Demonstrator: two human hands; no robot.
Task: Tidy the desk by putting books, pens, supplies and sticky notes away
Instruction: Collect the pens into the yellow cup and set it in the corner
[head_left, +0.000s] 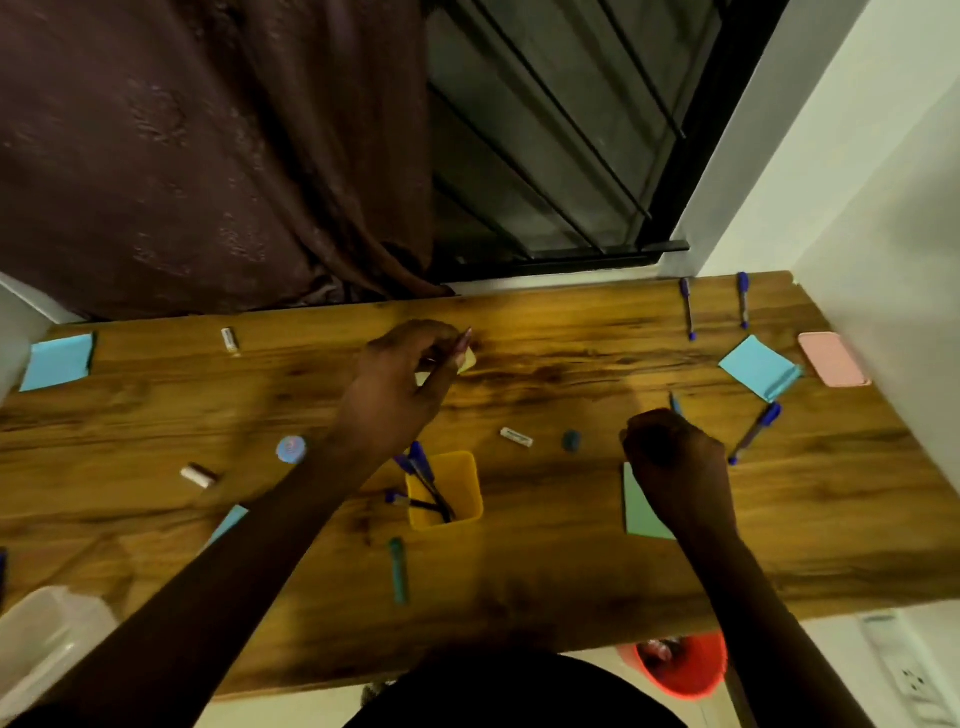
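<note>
I am looking down on a wooden surface (571, 561) pushed against a dark curtain (208, 156) and a barred window (545, 130). A yellow cup (444, 491) is standing near the middle, holding several blue pens, and my left forearm is crossing just beside it.

My left hand (400, 384) is reaching toward the far edge, its fingers (462, 343) pinching a pale yellow sticky note (467, 359) just above the wood. My right hand (675, 462) is curled into a fist, closed around something slim whose blue tip (675, 402) is poking out past the knuckles; I cannot tell what it is. That hand is covering part of a green note pad (641, 506).

Three blue pads are lying in plain sight: one at the far left edge (57, 361), one near the far right (761, 371), and one half hidden under my left forearm (228, 522). A pink case (834, 358) is sitting just beside the right wall.

Three loose blue pens are lying at the right: two near the far edge (687, 309) (743, 300), one angled beside my right hand (754, 432). Three small white erasers are scattered about (229, 340) (516, 437) (198, 474), with a round bluish object (291, 449), a dark blue lump (571, 440) and a teal stick (398, 569). A clear tub (47, 639) is at the near left, and a red bucket (680, 670) is showing below the near edge.
</note>
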